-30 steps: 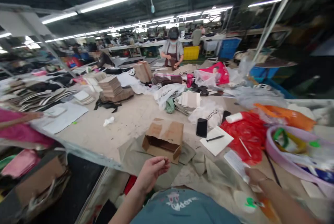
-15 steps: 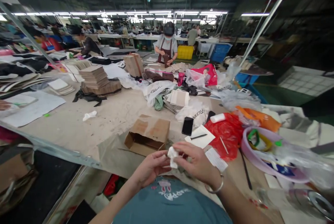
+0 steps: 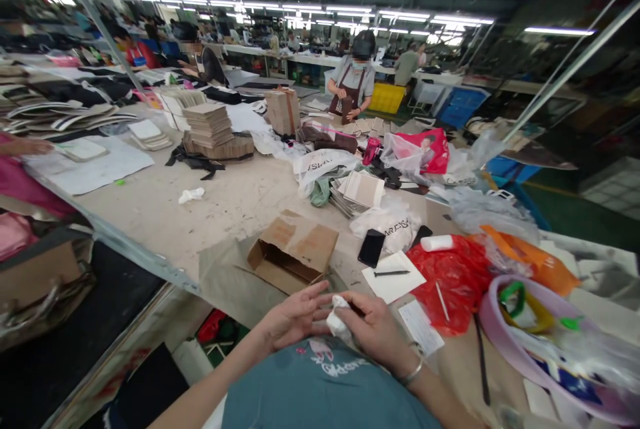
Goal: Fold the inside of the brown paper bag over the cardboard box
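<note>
Bottom centre of the frame, both hands meet right above the teal shirt [image 3: 325, 389]. The right hand [image 3: 373, 330] has its fingers [image 3: 356, 304] curled tight around a small white crumpled wad [image 3: 337, 319], gripping it. The left hand [image 3: 295, 315] is released, fingers stretched out flat and a bit spread, with the tips lying against the wad. So the wad sits between the two hands, low in the picture, just in front of the near edge of the counter [image 3: 235, 202]. There's a silver bangle [image 3: 413, 373] on the right wrist.

Just above the hands, an open cardboard box [image 3: 295, 249] lies on its side on the counter. To its right sits a black phone [image 3: 371, 247], then a white sheet [image 3: 400, 282] with a pen [image 3: 390, 273] on it, then a red plastic bag [image 3: 450, 275]. A purple basin [image 3: 505, 339] is at lower right. Another crumpled white scrap [image 3: 191, 195] lies further up left, well apart from the hands. A co-worker in an apron [image 3: 353, 79] stands at the far end, upper centre.
</note>
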`<state>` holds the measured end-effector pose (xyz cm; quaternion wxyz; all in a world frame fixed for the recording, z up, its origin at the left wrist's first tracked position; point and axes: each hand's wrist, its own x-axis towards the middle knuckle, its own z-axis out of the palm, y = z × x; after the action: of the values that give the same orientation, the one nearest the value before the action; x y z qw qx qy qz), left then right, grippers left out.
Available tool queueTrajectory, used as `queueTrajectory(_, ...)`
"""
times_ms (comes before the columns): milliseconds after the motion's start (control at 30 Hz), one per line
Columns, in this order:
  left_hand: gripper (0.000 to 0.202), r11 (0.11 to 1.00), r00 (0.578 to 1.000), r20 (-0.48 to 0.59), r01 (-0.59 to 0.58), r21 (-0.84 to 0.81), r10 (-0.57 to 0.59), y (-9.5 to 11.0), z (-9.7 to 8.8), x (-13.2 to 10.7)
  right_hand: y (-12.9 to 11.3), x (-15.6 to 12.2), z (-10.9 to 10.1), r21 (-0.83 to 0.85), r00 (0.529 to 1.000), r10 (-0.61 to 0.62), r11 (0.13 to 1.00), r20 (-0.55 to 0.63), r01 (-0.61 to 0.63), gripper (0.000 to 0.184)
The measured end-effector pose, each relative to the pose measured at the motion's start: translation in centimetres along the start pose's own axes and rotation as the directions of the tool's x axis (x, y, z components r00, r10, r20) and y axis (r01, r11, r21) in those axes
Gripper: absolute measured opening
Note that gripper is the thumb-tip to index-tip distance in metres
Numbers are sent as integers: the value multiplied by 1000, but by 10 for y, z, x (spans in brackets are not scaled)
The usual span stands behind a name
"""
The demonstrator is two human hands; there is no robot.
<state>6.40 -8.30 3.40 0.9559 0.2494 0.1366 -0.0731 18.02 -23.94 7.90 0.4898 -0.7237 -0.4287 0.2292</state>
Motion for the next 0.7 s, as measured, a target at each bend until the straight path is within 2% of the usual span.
queueTrajectory(100,48,998,997,50,-51,-28,53,5,2,-4,18,-3,-10,76,969,150,988,-199,-137,24)
queueTrajectory(200,38,999,999,49,-21,-45,23,5,6,-4,28,-3,-10,84,937,180,983,-299,-162,32)
queueTrajectory(333,38,999,999,-8,41,-24,-41,2,10,-2,23,2,1,19,979,82,997,-188,-79,47)
queueTrajectory(467,38,999,999,-28,41,18,-41,-3,11,-4,13,5,5,-140,993,-89,987,-83,77,23)
queueTrajectory(567,43,995,1000,-5,24,96,-24,-5,10,-8,16,5,4,-202,990,-130,972,-48,118,20)
queueTrajectory(633,48,979,997,-51,-44,201,55,-4,10,-10,25,4,3,-125,992,-42,992,-120,27,21)
queueTrajectory(667,49,954,984,-105,-109,281,143,-2,10,-11,31,4,2,-28,983,41,999,-177,-46,24)
queueTrajectory(700,50,908,953,-163,-181,377,257,-1,11,-12,37,4,1,104,965,136,988,-224,-115,27)
